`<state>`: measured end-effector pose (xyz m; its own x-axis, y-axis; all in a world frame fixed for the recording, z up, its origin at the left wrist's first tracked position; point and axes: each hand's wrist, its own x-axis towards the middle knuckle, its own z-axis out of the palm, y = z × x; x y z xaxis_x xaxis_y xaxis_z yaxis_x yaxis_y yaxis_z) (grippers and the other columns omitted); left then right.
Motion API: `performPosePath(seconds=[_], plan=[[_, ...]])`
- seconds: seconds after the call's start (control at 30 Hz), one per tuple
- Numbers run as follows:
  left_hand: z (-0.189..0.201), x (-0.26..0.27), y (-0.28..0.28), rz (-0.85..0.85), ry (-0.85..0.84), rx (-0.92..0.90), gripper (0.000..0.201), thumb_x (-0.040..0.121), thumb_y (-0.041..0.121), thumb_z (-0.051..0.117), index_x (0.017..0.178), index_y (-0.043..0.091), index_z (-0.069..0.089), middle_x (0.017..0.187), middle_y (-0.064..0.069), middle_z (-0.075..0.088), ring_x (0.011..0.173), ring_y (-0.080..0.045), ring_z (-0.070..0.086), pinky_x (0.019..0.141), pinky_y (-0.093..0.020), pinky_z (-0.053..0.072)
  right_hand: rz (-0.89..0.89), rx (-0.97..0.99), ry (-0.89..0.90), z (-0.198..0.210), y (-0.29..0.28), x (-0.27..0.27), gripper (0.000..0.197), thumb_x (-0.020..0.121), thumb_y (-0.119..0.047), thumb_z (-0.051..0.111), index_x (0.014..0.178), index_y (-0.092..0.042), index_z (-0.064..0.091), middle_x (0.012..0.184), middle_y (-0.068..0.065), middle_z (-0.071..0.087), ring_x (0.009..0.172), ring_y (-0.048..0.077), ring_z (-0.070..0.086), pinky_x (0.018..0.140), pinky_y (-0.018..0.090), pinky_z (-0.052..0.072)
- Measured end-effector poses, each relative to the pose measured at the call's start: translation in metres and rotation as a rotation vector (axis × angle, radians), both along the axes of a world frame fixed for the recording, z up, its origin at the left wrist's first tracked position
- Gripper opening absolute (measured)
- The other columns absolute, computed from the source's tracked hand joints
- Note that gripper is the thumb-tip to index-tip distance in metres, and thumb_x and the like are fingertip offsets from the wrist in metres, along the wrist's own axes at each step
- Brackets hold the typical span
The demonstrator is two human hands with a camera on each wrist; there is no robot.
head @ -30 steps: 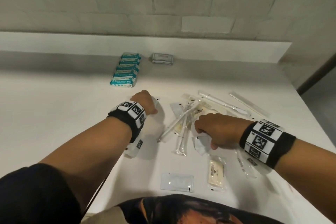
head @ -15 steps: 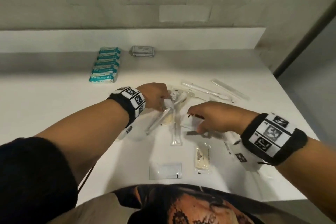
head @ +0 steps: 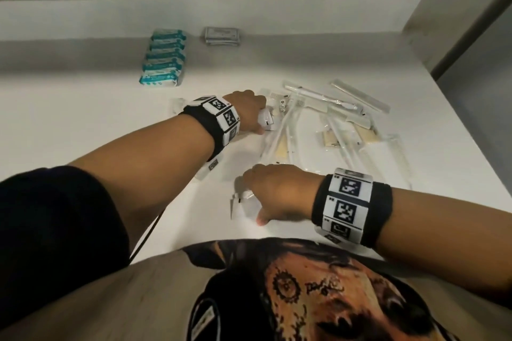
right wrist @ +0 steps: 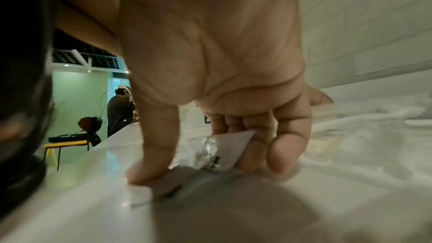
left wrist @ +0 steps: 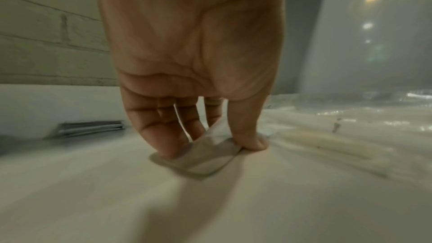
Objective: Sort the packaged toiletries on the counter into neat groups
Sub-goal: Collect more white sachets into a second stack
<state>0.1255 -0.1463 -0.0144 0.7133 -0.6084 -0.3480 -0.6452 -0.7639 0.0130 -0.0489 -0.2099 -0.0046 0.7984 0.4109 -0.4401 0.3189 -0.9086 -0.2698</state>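
Observation:
My left hand [head: 250,115] is at the left edge of the loose pile and pinches a small flat white packet [head: 266,122] between thumb and fingers. In the left wrist view that packet [left wrist: 198,157] lies against the counter under my fingertips [left wrist: 168,147]. My right hand [head: 270,194] is near the counter's front edge. It holds a crinkled clear-and-white packet [right wrist: 224,145] in its curled fingers, and its thumb [right wrist: 149,167] presses on a second flat packet [right wrist: 161,188] on the counter. Both packets show as a blurred clear shape [head: 242,203] in the head view.
A row of teal packets [head: 163,59] and a stack of grey sachets [head: 222,35] sit at the back by the ledge. Wrapped toothbrushes, combs and soaps lie jumbled at the right [head: 329,122]. The counter's right edge [head: 471,130] is close to that pile.
My right hand drew back from the pile toward the front edge with a packet. My left hand moved right to the pile and took the small white packet. The head view shifted.

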Motion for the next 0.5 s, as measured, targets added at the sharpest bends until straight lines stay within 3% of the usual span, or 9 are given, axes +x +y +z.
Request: performPosePath(seconds=[0.07, 0.13, 0.23, 0.3, 0.4, 0.5], plan=[[0.0, -0.003, -0.001, 0.055, 0.015, -0.012, 0.058, 0.082, 0.048, 0.067, 0.125, 0.012, 0.049, 0.12, -0.012, 0.052, 0.106, -0.03, 0.055, 0.076, -0.032, 0.039, 0.0, -0.004, -0.014, 0.0, -0.001, 0.0, 0.066, 0.079, -0.02, 0.075, 0.136, -0.032, 0.045, 0.135, -0.001, 0.05, 0.117, 0.024, 0.053, 0.089, 0.036, 0.045], [0.0, -0.007, -0.002, 0.096, 0.038, -0.023, 0.057, 0.083, 0.046, 0.067, 0.124, 0.01, 0.05, 0.121, -0.012, 0.055, 0.107, -0.029, 0.056, 0.077, -0.031, 0.039, -0.034, -0.006, -0.002, 0.001, -0.004, -0.001, 0.065, 0.082, -0.015, 0.072, 0.138, -0.03, 0.043, 0.13, 0.001, 0.056, 0.114, 0.025, 0.055, 0.084, 0.034, 0.044], [0.0, -0.009, 0.003, 0.165, 0.122, -0.061, 0.057, 0.083, 0.04, 0.069, 0.126, 0.007, 0.049, 0.121, -0.009, 0.059, 0.109, -0.028, 0.057, 0.079, -0.029, 0.04, -0.054, -0.06, 0.021, 0.002, -0.012, 0.0, 0.057, 0.085, -0.023, 0.069, 0.136, -0.021, 0.044, 0.126, 0.005, 0.056, 0.112, 0.026, 0.054, 0.086, 0.036, 0.045], [0.001, -0.01, 0.011, 0.214, 0.201, -0.11, 0.058, 0.08, 0.036, 0.074, 0.124, 0.006, 0.052, 0.114, -0.005, 0.06, 0.101, -0.026, 0.059, 0.081, -0.031, 0.046, -0.076, -0.086, 0.017, 0.001, -0.021, 0.002, 0.049, 0.086, -0.028, 0.068, 0.128, -0.015, 0.048, 0.122, 0.007, 0.051, 0.109, 0.027, 0.054, 0.086, 0.037, 0.046], [0.002, -0.012, 0.025, 0.283, 0.235, -0.246, 0.044, 0.08, 0.034, 0.073, 0.113, 0.008, 0.058, 0.106, -0.004, 0.06, 0.091, -0.022, 0.054, 0.079, -0.031, 0.044, -0.143, -0.074, 0.019, -0.001, -0.035, 0.004, 0.041, 0.086, -0.024, 0.067, 0.121, -0.014, 0.047, 0.113, 0.007, 0.053, 0.096, 0.026, 0.056, 0.071, 0.032, 0.042], [0.0, -0.013, 0.039, 0.403, 0.318, -0.511, 0.04, 0.081, 0.038, 0.07, 0.105, 0.008, 0.063, 0.107, -0.008, 0.067, 0.096, -0.026, 0.061, 0.087, -0.037, 0.048, -0.212, -0.035, 0.063, 0.002, -0.043, 0.006, 0.042, 0.086, -0.018, 0.063, 0.121, -0.014, 0.041, 0.097, 0.005, 0.058, 0.078, 0.021, 0.056, 0.054, 0.027, 0.036]])
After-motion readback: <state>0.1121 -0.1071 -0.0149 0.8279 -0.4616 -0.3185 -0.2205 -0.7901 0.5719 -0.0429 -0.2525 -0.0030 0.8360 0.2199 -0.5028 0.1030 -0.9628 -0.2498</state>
